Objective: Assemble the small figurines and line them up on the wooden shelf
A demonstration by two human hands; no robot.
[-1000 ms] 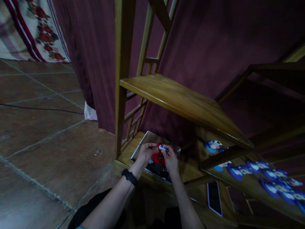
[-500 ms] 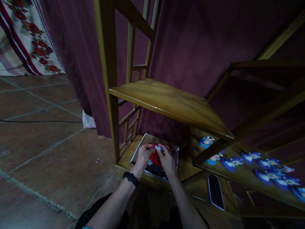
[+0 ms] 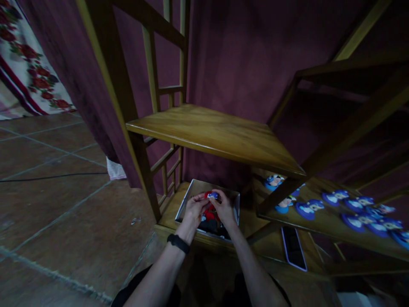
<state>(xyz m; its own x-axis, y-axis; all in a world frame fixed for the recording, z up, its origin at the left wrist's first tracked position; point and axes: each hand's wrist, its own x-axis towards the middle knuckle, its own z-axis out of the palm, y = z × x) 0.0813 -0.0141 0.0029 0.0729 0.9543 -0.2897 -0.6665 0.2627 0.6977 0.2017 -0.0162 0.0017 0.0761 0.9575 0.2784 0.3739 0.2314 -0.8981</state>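
Over an open cardboard box [image 3: 181, 208], my left hand [image 3: 194, 209] and my right hand [image 3: 223, 208] hold one small red, white and blue figure [image 3: 211, 195] between their fingertips. Both hands are closed in a pinch, the left on the figure's red side and the right on its blue side. Its exact kind is too small to make out. Inside the box, below my hands, lie red pieces [image 3: 209, 213] and dark pieces [image 3: 209, 226], partly hidden by my fingers. A black band [image 3: 178, 243] is on my left wrist.
The box stands on the low wooden shelf, under a higher shelf board [image 3: 217, 132]. A phone [image 3: 294, 248] lies to the right. Several blue and white figures [image 3: 309, 209] stand on the right-hand shelf. A wooden upright [image 3: 128, 128] rises at left.
The figure has turned slightly in my fingers, showing more red on its left side. My hands stay over the box. The view has shifted a little.
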